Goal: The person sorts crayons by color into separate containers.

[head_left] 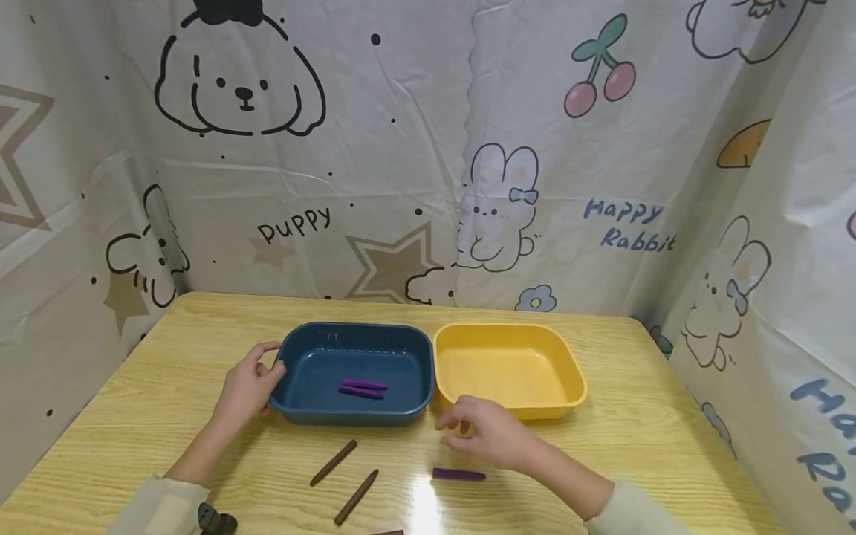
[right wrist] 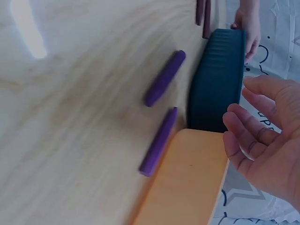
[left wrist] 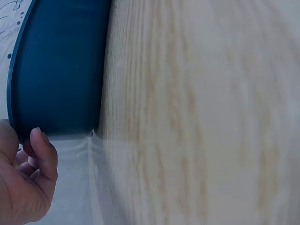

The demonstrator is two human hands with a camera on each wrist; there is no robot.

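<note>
My left hand (head_left: 244,386) grips the left rim of a blue tray (head_left: 354,418), thumb and fingers curled over its edge. Two purple crayons (head_left: 363,389) lie inside that tray. My right hand (head_left: 491,431) hovers in front of a yellow tray (head_left: 548,411) with loosely bent fingers and nothing between them. Just below it, a dark purple crayon (head_left: 458,474) lies on the table. The right wrist view has two purple crayons on the tabletop, one (right wrist: 159,140) close beside the yellow tray; the right hand seems to cover one of them in the head view.
Two brown crayons (head_left: 333,463) lie on the wooden table (head_left: 221,498) before the blue tray. Part of another reddish-brown stick (head_left: 388,532) shows at the bottom edge. Both trays stand side by side. Printed curtains (head_left: 374,178) enclose the table behind and at the sides.
</note>
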